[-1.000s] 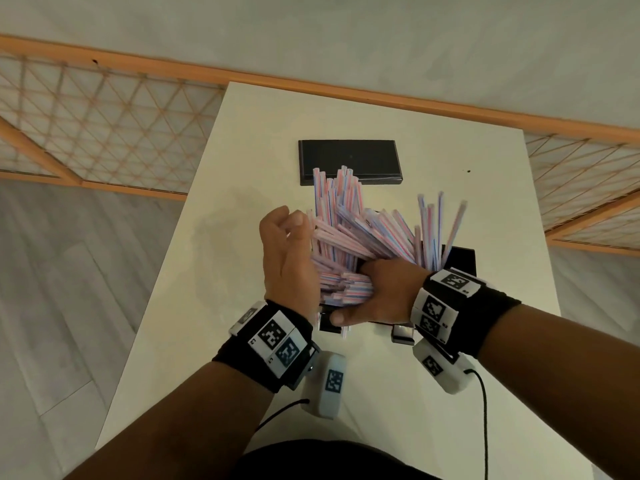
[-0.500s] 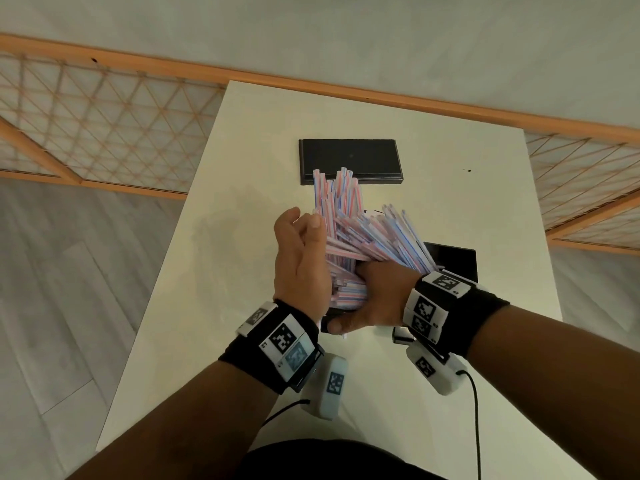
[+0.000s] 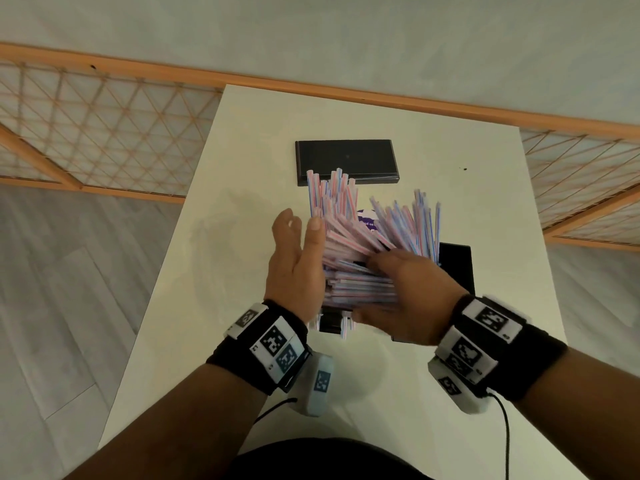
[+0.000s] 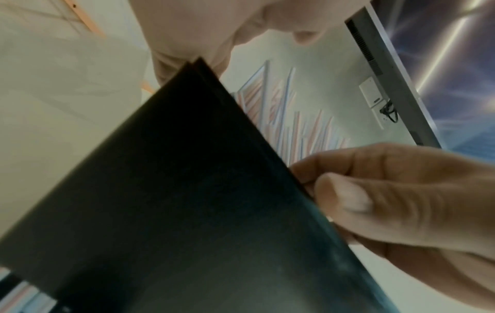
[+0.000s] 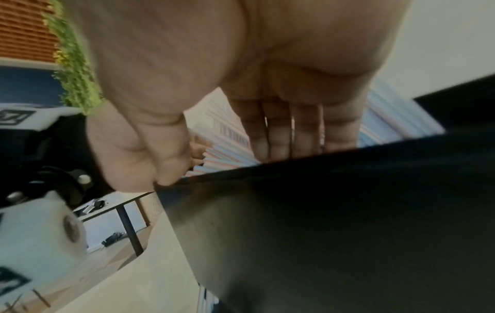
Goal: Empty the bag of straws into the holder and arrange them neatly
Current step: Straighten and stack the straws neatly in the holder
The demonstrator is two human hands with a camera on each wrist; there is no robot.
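Our left hand [image 3: 294,268] stood on edge with its fingers straight, the palm pressed flat against the left side of the pink-and-blue striped straws [image 3: 360,244]. Our right hand [image 3: 408,296] lay spread over the near right of the bundle, fingers extended across the straws; from the right wrist view its fingers [image 5: 278,135] ran straight and close together down behind the black wall, and the thumb touched the rim. Neither hand gripped anything that we could see. The straws sat in the black holder [image 3: 330,322], which stood near the middle of the white desk [image 3: 381,393] and was mostly hidden under our hands. They were untidy: one bunch stood nearly upright at the far left, another fanned out toward the right, and many lay crosswise between our palms. Through the gap in the fan we glimpsed a purple-and-white printed patch [image 3: 367,220], too hidden to identify. A flat black rectangular piece [image 3: 346,161] lay on the desk beyond the straws, and a second black piece [image 3: 455,268] lay just right of the holder, behind our right hand.
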